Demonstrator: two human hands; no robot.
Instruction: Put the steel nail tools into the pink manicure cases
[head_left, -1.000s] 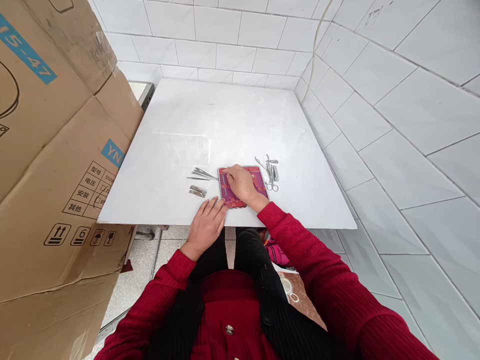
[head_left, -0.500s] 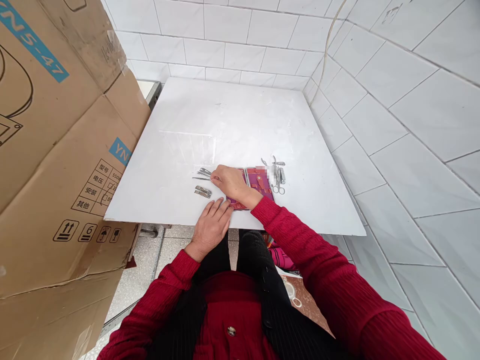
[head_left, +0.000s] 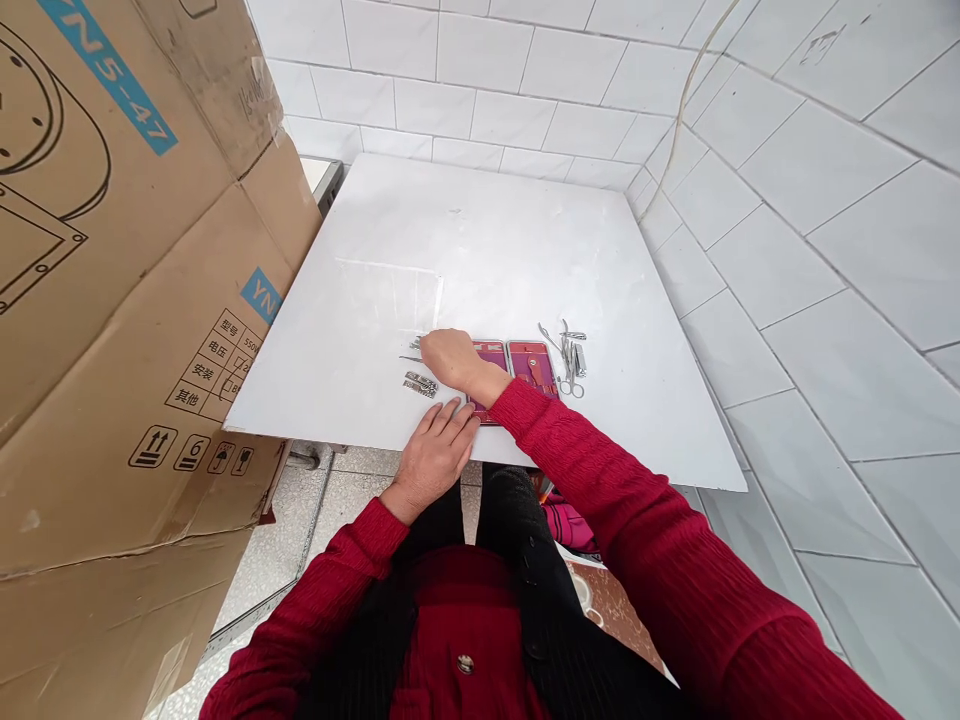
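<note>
My left hand (head_left: 435,450) lies flat at the front edge of the white table, its fingertips at the near left corner of an open manicure case (head_left: 534,370) with a red and purple lining. Above the case's left side, my right hand (head_left: 454,360) is bent down with closed fingers; their tips, and anything in them, are hidden. Thin metal tools (head_left: 410,358) stick out just left of it. Nearer to me lie small patterned metal pieces (head_left: 421,385), perhaps nail clippers. Small scissors (head_left: 571,387), a nail clipper (head_left: 579,360) and plier-like nippers (head_left: 546,332) rest right of the case.
A large cardboard box (head_left: 150,330) stands along the table's left side. White tiled walls close off the back and the right, and a pale cable (head_left: 686,100) runs down the corner. Below the table, a pink bag-like item (head_left: 566,522) shows near my legs.
My right hand has shifted slightly left relative to the case and now covers more of the thin tools. The whole view has shifted a little. My left hand stays by the case.
</note>
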